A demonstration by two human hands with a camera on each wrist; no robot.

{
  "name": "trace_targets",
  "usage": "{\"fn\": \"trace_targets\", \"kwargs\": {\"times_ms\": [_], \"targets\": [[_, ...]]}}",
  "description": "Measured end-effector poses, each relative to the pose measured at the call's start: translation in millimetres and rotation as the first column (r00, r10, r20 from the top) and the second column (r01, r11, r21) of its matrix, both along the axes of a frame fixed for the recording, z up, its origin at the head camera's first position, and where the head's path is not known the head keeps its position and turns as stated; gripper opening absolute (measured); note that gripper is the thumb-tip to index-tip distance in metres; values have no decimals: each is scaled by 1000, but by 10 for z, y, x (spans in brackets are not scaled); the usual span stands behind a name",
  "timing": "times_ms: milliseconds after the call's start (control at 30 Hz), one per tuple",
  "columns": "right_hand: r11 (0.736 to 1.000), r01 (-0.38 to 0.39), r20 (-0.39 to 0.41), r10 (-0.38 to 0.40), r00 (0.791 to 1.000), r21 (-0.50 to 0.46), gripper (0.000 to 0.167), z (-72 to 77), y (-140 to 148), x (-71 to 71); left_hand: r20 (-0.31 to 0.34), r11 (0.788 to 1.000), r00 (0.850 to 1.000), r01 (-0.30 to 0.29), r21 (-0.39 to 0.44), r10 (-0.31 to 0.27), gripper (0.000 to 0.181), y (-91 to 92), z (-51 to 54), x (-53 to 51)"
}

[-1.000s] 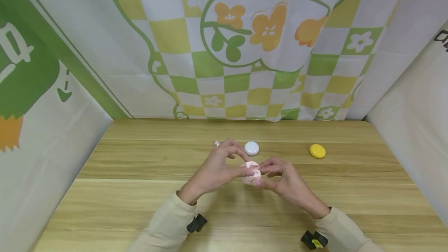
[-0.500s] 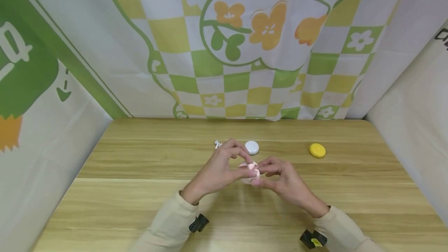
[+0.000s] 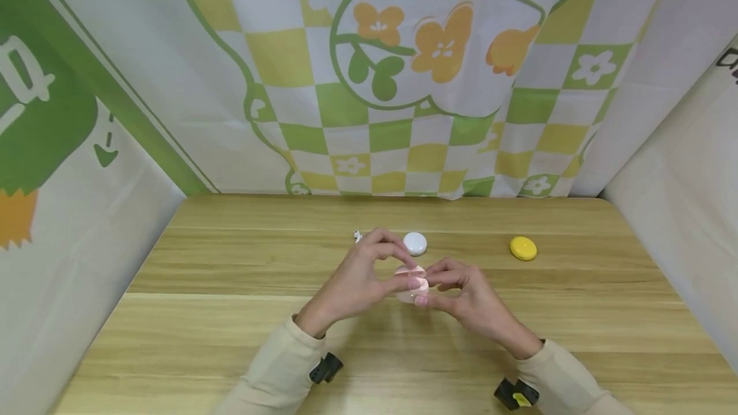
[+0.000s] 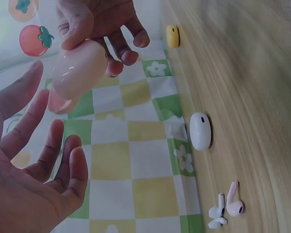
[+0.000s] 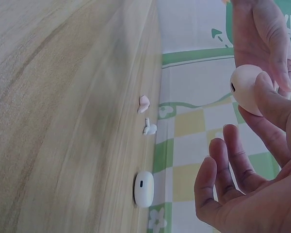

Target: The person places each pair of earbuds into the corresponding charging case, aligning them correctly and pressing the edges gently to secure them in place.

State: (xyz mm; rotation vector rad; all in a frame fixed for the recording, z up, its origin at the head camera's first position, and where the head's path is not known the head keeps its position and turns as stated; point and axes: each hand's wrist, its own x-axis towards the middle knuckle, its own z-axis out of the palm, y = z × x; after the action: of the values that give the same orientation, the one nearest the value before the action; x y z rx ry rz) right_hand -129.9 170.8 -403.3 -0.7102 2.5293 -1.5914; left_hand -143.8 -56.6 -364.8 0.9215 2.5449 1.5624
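A rounded pale-pink earbud case [image 3: 407, 298] is held off the table between the two hands. My right hand [image 3: 475, 303] pinches it, with the thumb at the near side and fingers behind. Its lid appears raised, seen as a deeper pink part [image 4: 63, 103] in the left wrist view. Thumb and forefinger of my left hand [image 3: 359, 277] reach to the case from the other side. In the left wrist view these fingers look fairly straight, with nothing visible between their tips. The case's inside is mostly hidden. A charging slot shows on its shell [image 5: 247, 90].
A white earbud case [image 3: 414, 244] lies just behind the hands, and a yellow case [image 3: 523, 248] farther right. Loose white earbuds [image 4: 216, 213] and a pink earbud [image 4: 234, 206] lie left of the white case. A patterned curtain [image 3: 403, 127] hangs along the wooden table's back edge.
My left thumb and forefinger have shifted slightly at the case, whose tilt has changed a little. The right hand keeps its hold, and the other cases lie where they were.
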Motion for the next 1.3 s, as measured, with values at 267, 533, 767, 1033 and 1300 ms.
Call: {"fn": "trace_targets", "kwargs": {"times_ms": [267, 533, 767, 1033, 1300], "targets": [[1000, 13, -5, -13, 1000, -18, 17, -18, 9, 0, -27, 996, 996, -81, -22, 80, 23, -165, -45, -82], [999, 37, 11, -37, 999, -18, 15, 1, 31, 14, 38, 967, 970, -238, -85, 242, 25, -340, -187, -210], [999, 41, 17, -41, 999, -17, 17, -1, 39, 15, 121, 910, 920, -339, -239, 374, 26, -381, -409, -329], [999, 36, 10, -36, 999, -13, 20, -9, 46, 13, 86, 799, 861, -422, -427, 501, 37, -335, -610, -422], [999, 34, 6, -34, 999, -18, 21, -23, 48, 19, 21, 724, 834, -466, -509, 551, 58, -265, -734, -466]]}}
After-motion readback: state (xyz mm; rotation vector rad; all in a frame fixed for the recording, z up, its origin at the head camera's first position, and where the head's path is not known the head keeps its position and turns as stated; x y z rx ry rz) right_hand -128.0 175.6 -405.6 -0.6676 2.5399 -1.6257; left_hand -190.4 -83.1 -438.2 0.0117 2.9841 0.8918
